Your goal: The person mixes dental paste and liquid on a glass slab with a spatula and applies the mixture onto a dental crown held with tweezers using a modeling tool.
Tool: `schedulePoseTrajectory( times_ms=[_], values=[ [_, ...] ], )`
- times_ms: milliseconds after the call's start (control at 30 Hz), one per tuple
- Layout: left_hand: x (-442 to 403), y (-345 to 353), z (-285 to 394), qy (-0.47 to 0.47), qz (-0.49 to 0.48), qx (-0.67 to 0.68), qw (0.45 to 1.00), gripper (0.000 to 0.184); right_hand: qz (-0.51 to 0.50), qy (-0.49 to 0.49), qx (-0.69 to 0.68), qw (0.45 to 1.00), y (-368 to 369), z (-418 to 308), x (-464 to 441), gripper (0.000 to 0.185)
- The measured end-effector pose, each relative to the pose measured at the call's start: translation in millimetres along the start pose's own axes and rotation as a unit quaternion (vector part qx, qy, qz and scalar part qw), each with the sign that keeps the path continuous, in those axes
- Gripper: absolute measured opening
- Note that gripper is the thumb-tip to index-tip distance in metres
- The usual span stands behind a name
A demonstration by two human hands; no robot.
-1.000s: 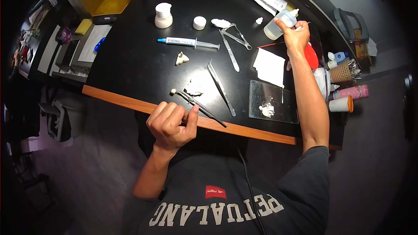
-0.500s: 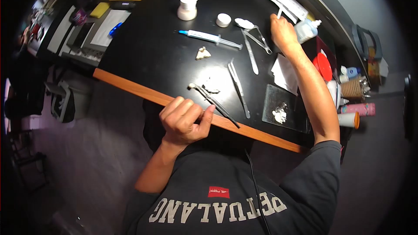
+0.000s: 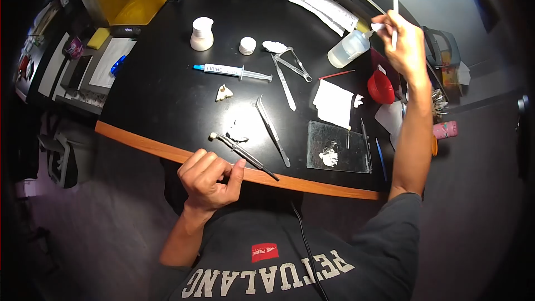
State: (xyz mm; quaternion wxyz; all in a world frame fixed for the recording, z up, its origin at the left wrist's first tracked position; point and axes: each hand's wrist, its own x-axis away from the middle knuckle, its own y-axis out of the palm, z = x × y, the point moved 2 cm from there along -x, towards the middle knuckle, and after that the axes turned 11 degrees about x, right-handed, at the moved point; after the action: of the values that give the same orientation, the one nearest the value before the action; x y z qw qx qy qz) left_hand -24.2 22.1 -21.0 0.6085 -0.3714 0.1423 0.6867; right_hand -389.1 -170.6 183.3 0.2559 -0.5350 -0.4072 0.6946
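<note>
My left hand [image 3: 208, 181] rests at the wooden table edge, fingers curled into a loose fist. Beside its thumb lie dark-handled tweezers [image 3: 251, 159] with a small cream tooth-like crown [image 3: 213, 136] at the tip. Silver tweezers [image 3: 271, 134] lie to the right. High at the right, my right hand [image 3: 405, 44] is closed around a slim white stick-like tool [image 3: 395, 8], its tapered end upward. Next to those fingers is the nozzle end of a translucent squeeze bottle [image 3: 348, 50]; I cannot tell whether they touch it.
A glass slab [image 3: 348, 161] bears white paste. Around it are white paper [image 3: 332, 103], a red bowl [image 3: 382, 86] and a blue stick [image 3: 381, 156]. Farther back are a syringe [image 3: 225, 71], a white jar [image 3: 247, 45], a pump bottle [image 3: 202, 34], calipers [image 3: 295, 66] and a triangular piece [image 3: 223, 93].
My right hand has moved from beside the printed packet toward the right, bringing the white tool with it. The view has shifted; my left hand keeps its place beside the dark-handled tweezers.
</note>
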Motion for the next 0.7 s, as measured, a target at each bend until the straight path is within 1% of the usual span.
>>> schedulePoseTrajectory(
  times_ms=[67, 100, 133, 200, 233, 333, 367, 500, 533, 600, 667, 700],
  values=[
    [-5.2, -3.5, 1.9, -0.02, -0.006, 0.026, 0.999, 0.039, -0.031, -0.015, 0.013, 0.999, -1.3, 41.8, 2.4, 0.022],
    [-5.3, -4.6, 0.1, -0.023, -0.012, 0.029, 0.999, 0.04, -0.056, -0.018, -0.015, 0.998, 3.8, 52.8, 4.3, 0.024],
    [-2.4, -2.0, -0.8, -0.016, -0.01, 0.024, 1.0, 0.04, -0.046, -0.033, -0.026, 0.998, 11.0, 61.0, 8.1, 0.023],
    [-1.3, -1.0, -0.3, -0.009, -0.009, 0.015, 1.0, 0.04, -0.035, -0.063, -0.05, 0.996, 18.5, 58.5, 9.2, 0.022],
    [0.0, -0.7, -0.5, -0.005, -0.009, 0.005, 1.0, 0.04, -0.041, -0.062, -0.044, 0.996, 19.4, 56.6, 9.0, 0.018],
    [2.4, 2.5, -1.2, -0.001, 0.011, -0.019, 1.0, 0.044, -0.076, -0.053, -0.006, 0.996, 30.9, 65.6, 2.5, 0.025],
    [1.9, 3.0, -0.9, 0.001, 0.012, -0.023, 1.0, 0.044, -0.073, -0.072, -0.024, 0.994, 28.6, 61.8, 0.8, 0.022],
    [3.2, 2.5, -1.5, 0.007, 0.017, -0.033, 0.999, 0.041, -0.093, -0.031, 0.023, 0.995, 19.2, 49.5, -5.7, 0.025],
    [3.5, 2.9, -2.0, 0.009, 0.016, -0.032, 0.999, 0.039, -0.063, -0.057, -0.031, 0.996, 30.5, 66.6, -6.6, 0.021],
    [2.6, 2.9, -2.8, 0.016, 0.015, -0.035, 0.999, 0.041, -0.067, -0.085, -0.026, 0.994, 30.5, 61.0, -7.3, 0.019],
    [3.5, 2.4, -3.4, 0.019, 0.012, -0.041, 0.999, 0.041, -0.097, -0.074, -0.034, 0.992, 35.5, 59.0, -7.6, 0.011],
    [3.7, 3.3, -3.9, 0.02, 0.018, -0.035, 0.999, 0.042, -0.104, -0.068, -0.047, 0.991, 36.7, 55.3, -7.7, 0.013]
  ],
)
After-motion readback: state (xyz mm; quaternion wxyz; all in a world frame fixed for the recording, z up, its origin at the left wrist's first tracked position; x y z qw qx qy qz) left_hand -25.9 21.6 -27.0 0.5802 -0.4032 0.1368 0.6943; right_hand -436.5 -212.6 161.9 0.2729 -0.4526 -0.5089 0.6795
